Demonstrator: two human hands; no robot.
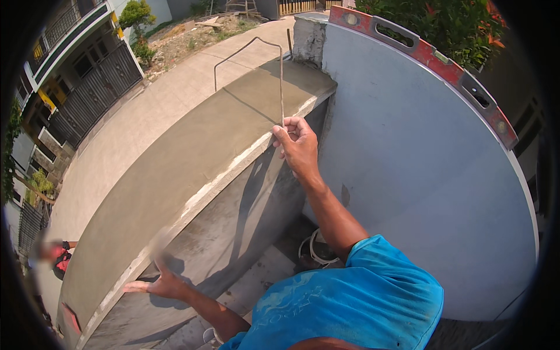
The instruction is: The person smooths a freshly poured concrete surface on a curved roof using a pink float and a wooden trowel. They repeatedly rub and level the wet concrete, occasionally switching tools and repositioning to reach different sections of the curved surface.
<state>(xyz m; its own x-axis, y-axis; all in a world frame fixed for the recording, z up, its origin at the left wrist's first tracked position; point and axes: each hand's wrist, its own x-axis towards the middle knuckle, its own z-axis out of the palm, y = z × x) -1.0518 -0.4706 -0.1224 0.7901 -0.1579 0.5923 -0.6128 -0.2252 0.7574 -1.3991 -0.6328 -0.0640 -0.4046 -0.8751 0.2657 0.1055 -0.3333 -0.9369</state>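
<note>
A thin metal rod bent into a squared hook stands above the far end of a ledge with smooth grey-brown mortar on top. My right hand pinches the rod's near leg between thumb and fingers, beside the ledge's front edge. The rod's other leg comes down at the ledge's back side; its lower end is hidden. A pale straight strip runs along the front edge. Lower left, my left hand has its thumb and fingers spread against or close to that strip, holding nothing; its fingertips are blurred.
A red spirit level rests along the top of the pale blue wall on the right. Below the ledge sits a bucket in shadow. Beyond the ledge lies a concrete road, with another person at the far left.
</note>
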